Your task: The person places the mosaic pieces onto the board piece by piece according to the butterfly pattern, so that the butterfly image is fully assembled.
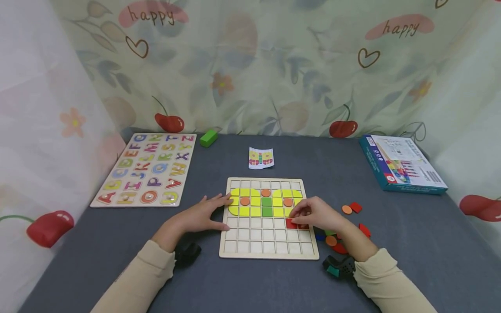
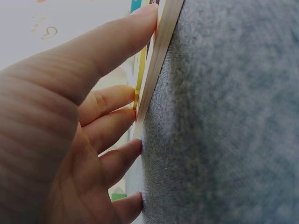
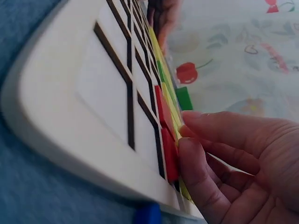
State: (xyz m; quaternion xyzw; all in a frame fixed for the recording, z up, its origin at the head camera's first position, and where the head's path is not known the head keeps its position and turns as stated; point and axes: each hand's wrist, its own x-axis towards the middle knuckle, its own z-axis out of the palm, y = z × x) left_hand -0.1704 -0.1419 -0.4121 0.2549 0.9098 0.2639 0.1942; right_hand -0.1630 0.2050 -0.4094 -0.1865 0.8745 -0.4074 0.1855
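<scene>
three rows of board (image 1: pixel 269 256) carry yellow tiles (image 1: pixel 244 211), orange discs (image 1: pixel 245 201), green tiles (image 1: pixel 267 211); next has two red tiles (image 1: pixel 291 223) near right edge, bottom rows bare. right hand (image 1: pixel 321 213) bunched at red, pinch unclear; left hand (image 1: pixel 197 216) spread against left edge. loose pieces (image 1: pixel 340 248) off right edge.

The table (image 1: pixel 250 287) has a dark grey fabric top. On it, near the middle, lies a grid board (image 1: pixel 256 247), with a small card (image 1: pixel 261 161) beyond it. A letter board (image 1: pixel 137 202) lies to the left, a green block (image 1: pixel 208 138) just beside its far corner. A box (image 1: pixel 420 158) lies at the far right. Right of the grid board are an orange disc (image 1: pixel 346 209) touching a red square (image 1: pixel 355 207) and, nearer, a loose cluster including a blue piece (image 1: pixel 320 237), a second orange disc (image 1: pixel 331 240) and a red piece (image 1: pixel 340 248).
</scene>
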